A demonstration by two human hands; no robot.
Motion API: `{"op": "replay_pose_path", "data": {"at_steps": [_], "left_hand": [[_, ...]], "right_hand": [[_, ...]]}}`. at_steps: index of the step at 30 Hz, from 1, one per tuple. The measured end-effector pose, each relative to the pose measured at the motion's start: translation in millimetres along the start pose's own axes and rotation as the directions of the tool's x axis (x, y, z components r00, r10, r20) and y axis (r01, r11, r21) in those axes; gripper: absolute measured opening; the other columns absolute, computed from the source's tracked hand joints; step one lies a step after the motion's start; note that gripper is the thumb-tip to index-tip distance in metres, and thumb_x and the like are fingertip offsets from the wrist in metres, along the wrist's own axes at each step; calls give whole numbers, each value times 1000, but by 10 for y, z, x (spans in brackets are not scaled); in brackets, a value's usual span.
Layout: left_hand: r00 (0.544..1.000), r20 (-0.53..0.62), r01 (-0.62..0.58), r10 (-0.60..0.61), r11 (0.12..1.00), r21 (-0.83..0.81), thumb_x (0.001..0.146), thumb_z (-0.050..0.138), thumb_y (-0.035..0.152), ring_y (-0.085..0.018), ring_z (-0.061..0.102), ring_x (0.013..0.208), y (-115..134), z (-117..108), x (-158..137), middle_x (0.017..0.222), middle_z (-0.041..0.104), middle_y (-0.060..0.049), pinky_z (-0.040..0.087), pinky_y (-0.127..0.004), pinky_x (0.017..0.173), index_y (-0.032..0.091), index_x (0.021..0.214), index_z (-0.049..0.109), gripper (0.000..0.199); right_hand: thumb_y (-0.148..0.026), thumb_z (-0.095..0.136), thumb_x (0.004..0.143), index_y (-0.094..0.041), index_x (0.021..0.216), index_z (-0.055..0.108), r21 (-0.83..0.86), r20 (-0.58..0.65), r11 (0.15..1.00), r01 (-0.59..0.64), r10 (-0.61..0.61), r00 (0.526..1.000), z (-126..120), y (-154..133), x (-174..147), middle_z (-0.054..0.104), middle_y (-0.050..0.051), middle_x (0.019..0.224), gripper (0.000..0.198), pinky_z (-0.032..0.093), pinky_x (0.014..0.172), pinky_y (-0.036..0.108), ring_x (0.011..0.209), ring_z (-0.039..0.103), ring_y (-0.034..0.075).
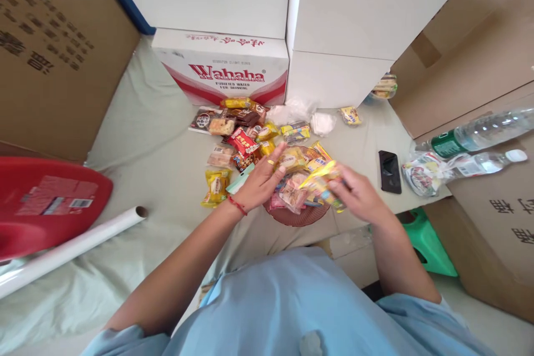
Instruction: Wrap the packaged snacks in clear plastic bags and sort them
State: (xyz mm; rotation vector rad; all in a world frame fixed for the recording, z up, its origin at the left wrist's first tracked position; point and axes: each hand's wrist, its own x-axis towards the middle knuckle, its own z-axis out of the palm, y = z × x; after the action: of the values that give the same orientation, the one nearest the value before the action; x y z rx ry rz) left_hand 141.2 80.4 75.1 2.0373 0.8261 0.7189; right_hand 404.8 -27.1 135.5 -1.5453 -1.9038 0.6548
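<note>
A round reddish glass plate (298, 218) holds several wrapped snacks, among them a pink-toned packet (292, 192). My right hand (354, 192) grips a yellow snack packet (319, 181) over the plate's right side; the packet is a little blurred. With fingers stretched out, my left hand (262, 178) lies over the plate's left edge and the pile beside it. Just beyond it are a red snack packet (242, 143) and other small wrapped snacks. To its left sits a yellow packet (217, 186). Part of a pale green packet (241, 178) shows next to my left wrist.
A Wahaha water carton (233, 75) and white cabinets (342, 78) stand behind the snacks. On the right are a black phone (390, 171) and plastic bottles (479, 136). A white roll (83, 247) and a red plastic object (54, 206) lie left.
</note>
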Motion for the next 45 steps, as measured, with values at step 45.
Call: {"op": "replay_pose_path", "data": {"at_steps": [45], "left_hand": [[992,-15,-101,127,852,513,103,47,27,-24,50,145,251,437,-618,152,58,-8,6,-56,130,26,149,53,46]], "right_hand": [[-50,58,85,-15,111,72,101,-276,866,-490,498,822,268,1228,610,75,9,94,46,51,77,36,82,65,24]]}}
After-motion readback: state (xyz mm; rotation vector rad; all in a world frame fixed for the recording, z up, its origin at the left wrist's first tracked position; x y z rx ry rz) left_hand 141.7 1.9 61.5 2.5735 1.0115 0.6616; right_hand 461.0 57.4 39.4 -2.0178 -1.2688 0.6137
